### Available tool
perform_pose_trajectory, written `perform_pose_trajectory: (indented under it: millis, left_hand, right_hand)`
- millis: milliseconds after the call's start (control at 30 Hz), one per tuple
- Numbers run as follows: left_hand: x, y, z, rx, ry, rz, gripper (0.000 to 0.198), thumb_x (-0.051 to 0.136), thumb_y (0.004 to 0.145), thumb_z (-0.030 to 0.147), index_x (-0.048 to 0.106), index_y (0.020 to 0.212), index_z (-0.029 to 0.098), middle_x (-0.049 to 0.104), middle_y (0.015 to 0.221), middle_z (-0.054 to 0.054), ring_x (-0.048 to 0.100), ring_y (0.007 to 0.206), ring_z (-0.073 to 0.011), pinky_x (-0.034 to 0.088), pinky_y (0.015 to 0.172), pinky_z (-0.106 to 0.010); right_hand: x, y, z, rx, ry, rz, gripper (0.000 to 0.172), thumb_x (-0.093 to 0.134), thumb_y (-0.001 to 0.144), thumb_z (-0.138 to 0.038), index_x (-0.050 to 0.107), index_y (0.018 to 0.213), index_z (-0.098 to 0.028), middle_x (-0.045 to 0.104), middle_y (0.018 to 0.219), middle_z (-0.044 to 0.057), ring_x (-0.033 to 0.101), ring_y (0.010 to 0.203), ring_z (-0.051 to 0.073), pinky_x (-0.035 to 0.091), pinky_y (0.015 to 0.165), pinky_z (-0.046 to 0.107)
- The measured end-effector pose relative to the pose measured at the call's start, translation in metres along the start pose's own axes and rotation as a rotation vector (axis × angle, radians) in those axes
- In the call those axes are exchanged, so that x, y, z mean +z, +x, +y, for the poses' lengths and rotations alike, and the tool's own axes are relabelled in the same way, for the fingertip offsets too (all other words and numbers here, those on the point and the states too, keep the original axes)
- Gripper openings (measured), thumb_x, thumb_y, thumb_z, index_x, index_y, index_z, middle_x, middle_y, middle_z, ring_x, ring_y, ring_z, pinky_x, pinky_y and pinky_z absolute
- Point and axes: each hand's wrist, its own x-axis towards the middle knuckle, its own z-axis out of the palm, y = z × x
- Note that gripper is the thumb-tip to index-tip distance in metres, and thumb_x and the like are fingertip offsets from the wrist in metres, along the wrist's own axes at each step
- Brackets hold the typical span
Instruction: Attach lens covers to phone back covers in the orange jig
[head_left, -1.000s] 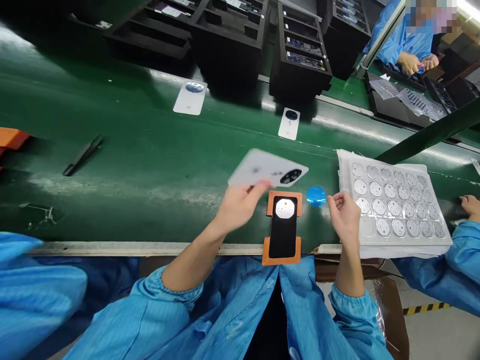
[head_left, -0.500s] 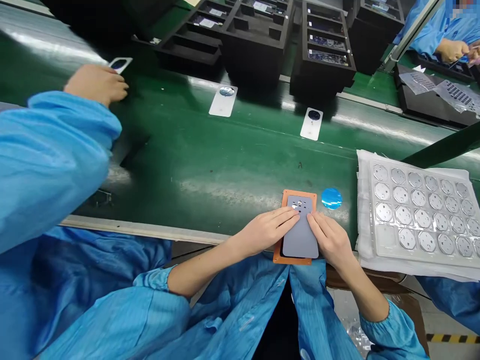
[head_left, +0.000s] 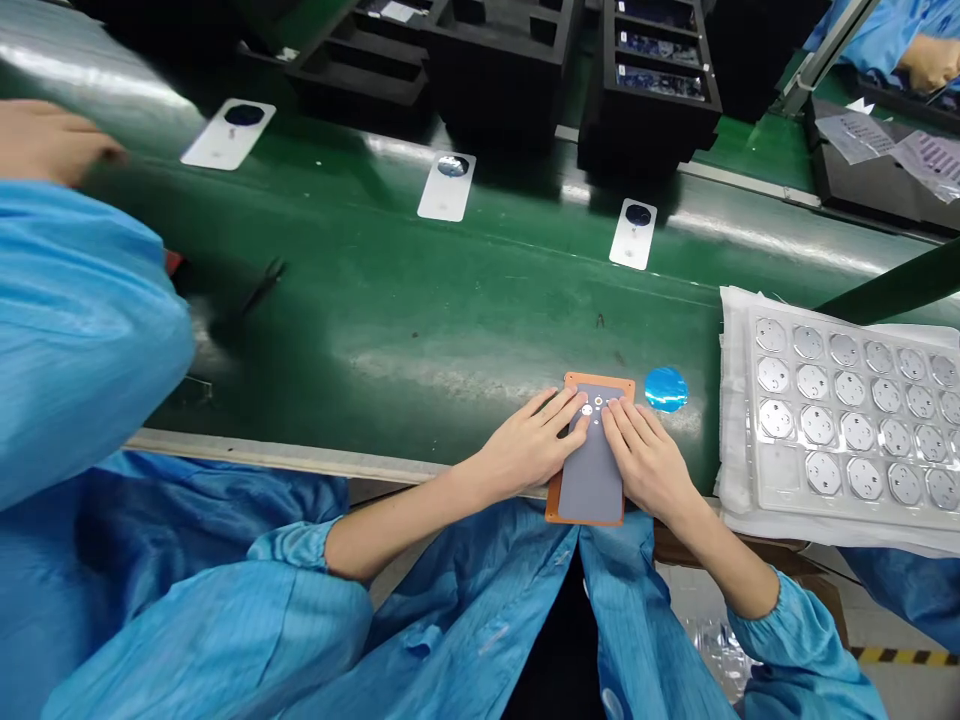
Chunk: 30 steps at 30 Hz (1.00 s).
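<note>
A grey phone back cover (head_left: pixel 591 482) with small holes near its top lies in an orange fixture (head_left: pixel 553 505) at the bench's front edge. My left hand (head_left: pixel 536 440) rests on the cover's upper left, fingers stretched and thumb apart. Opposite it, my right hand (head_left: pixel 649 455) lies with flat, extended fingers on the upper right of the cover. Both sets of fingertips touch the surface around the holes, partly hiding it. Just right of the fixture is a round blue film disc (head_left: pixel 666 390).
A clear tray (head_left: pixel 780 470) of round metallic parts stands at right. White phone panels (head_left: pixel 632 245) with dark circles lie along the green bench (head_left: pixel 420 300). Black divided boxes (head_left: pixel 645 110) line the back. A co-worker's hand (head_left: pixel 56 145) is at far left; another person's hand (head_left: pixel 930 62) shows top right.
My hands have moved up the cover, their fingers now flat near its holes. The cover sits lower and straighter in the fixture. The co-worker's hand has left a white panel on the bench and withdrawn left.
</note>
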Motion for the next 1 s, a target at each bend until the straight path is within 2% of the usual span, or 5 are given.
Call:
perform_pose_trajectory:
  millis: [467,633,733,833,1000]
  left_hand:
    - [-0.001,-0.012,0.022,-0.037,-0.017,-0.045,0.043,0.05,0.095,0.014,0.056,0.135,0.003,0.053,0.145,-0.028,0.053,0.134,-0.0365,0.041,0.116,-0.051]
    - [-0.02,-0.017,-0.005,-0.03,-0.375,-0.121,0.053,0.068,0.088,0.022,0.057,0.139,0.017,0.055,0.148,-0.017,0.044,0.142,-0.0366,0.037,0.118,-0.058]
    - [-0.03,-0.013,-0.02,-0.158,-0.734,0.007,0.067,0.075,0.085,0.026,0.05,0.147,0.026,0.054,0.15,-0.01,0.039,0.147,-0.0305,0.039,0.119,-0.05]
    - [-0.032,0.006,-0.008,-0.392,-1.071,0.284,0.065,0.077,0.084,0.026,0.051,0.144,0.023,0.06,0.143,-0.011,0.059,0.131,-0.025,0.048,0.112,-0.041]
    - [-0.033,0.049,0.04,-0.367,-1.203,0.557,0.017,0.07,0.089,0.02,0.068,0.105,0.016,0.075,0.098,-0.006,0.072,0.087,-0.0165,0.058,0.082,-0.027]
  right_hand:
    - [-0.003,-0.022,-0.017,0.037,0.112,-0.053,0.058,0.04,0.092,-0.014,0.043,0.149,0.002,0.047,0.153,0.024,0.04,0.146,0.035,0.039,0.12,0.05]
    - [0.001,-0.029,-0.013,0.08,0.309,0.097,0.05,0.041,0.096,-0.011,0.055,0.144,-0.014,0.056,0.147,0.016,0.048,0.142,0.031,0.046,0.115,0.051]
    - [-0.005,-0.028,-0.013,0.195,0.681,0.329,0.037,0.051,0.099,-0.018,0.067,0.131,-0.025,0.066,0.137,0.009,0.057,0.135,0.029,0.051,0.111,0.051]
    - [-0.014,-0.017,-0.017,0.521,1.308,0.73,0.024,0.06,0.097,-0.025,0.071,0.117,-0.027,0.075,0.118,0.005,0.07,0.114,0.024,0.059,0.1,0.047]
    - [-0.019,0.003,-0.015,0.876,2.219,0.942,0.012,0.063,0.093,-0.019,0.07,0.101,-0.023,0.076,0.096,-0.001,0.071,0.091,0.011,0.061,0.085,0.025]
